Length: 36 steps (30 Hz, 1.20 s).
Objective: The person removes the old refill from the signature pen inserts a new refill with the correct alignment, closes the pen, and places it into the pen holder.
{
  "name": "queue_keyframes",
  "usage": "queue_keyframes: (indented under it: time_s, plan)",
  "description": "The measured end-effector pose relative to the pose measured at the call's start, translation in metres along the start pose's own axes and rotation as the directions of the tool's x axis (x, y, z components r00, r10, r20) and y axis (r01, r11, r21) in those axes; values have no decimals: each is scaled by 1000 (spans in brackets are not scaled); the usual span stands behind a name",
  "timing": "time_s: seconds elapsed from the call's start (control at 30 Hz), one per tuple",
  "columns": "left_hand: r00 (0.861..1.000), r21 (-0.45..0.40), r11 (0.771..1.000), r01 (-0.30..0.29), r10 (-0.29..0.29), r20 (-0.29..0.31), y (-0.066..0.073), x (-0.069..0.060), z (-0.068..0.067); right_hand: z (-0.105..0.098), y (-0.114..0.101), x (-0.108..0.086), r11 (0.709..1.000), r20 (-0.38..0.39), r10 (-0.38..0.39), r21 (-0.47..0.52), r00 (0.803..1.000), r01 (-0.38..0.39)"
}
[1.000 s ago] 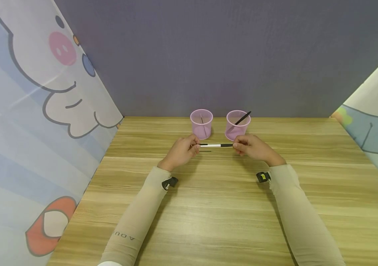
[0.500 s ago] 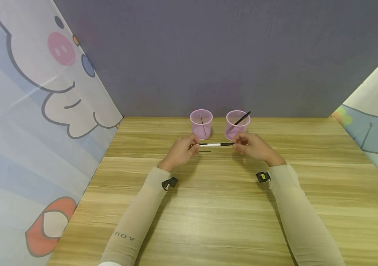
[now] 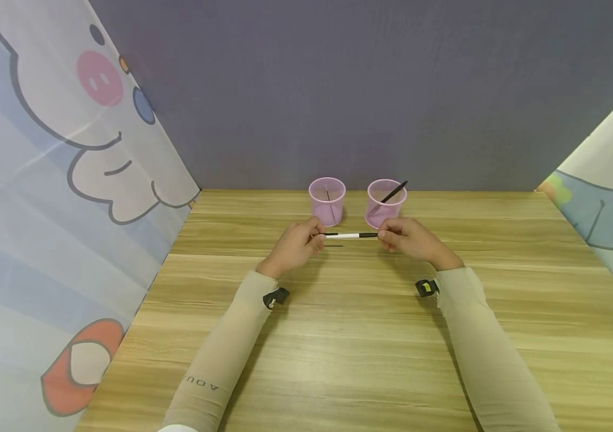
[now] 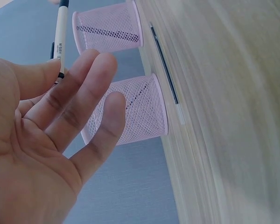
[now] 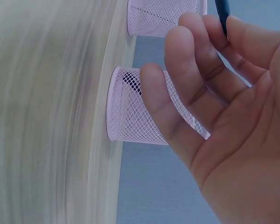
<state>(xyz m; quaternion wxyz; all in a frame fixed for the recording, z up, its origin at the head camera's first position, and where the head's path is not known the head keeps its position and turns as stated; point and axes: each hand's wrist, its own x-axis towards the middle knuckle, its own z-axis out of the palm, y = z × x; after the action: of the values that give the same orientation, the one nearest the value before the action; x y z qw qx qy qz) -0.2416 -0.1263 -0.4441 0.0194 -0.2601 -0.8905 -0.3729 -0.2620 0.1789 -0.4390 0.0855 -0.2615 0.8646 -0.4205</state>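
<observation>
A white pen (image 3: pixel 346 236) with black ends is held level between both hands, just above the table. My left hand (image 3: pixel 298 245) pinches its clip end between thumb and fingers, the other fingers loosely extended. My right hand (image 3: pixel 409 240) pinches the dark tip end between thumb and index finger. A thin pen refill (image 4: pixel 165 65), dark with a pale end, lies on the table beneath the pen, near the left fingers. Behind the hands stand two pink mesh pen holders, a left one (image 3: pixel 317 210) and a right one (image 3: pixel 391 210).
A thin dark stick (image 3: pixel 330 201) leans inside the left holder, and a black pen (image 3: pixel 394 191) leans out of the right one. The wood-grain table (image 3: pixel 339 348) ends at a grey panel (image 3: pixel 339 90) behind the holders. Cartoon-printed sheets (image 3: pixel 31 210) flank the table.
The right fingers shift slightly at the pen's dark end, rising a little and coming back down. The left hand, refill and holders stay in place.
</observation>
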Motion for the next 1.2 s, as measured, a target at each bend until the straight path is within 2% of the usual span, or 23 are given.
queue_keyframes:
  time_s: [0.4,0.77,1.2]
  plan:
    - [1000,10,1000,-18,18,-6,-1,0,1,1,0,1,1000,41,-8,6,999,8]
    - [1000,19,1000,-10,10,-15,0,0,1,2,-1,-1,999,-20,21,31,1000,-21]
    - [1000,44,999,-14,15,-8,0,0,1,2,-2,0,997,13,-10,80,1000,9]
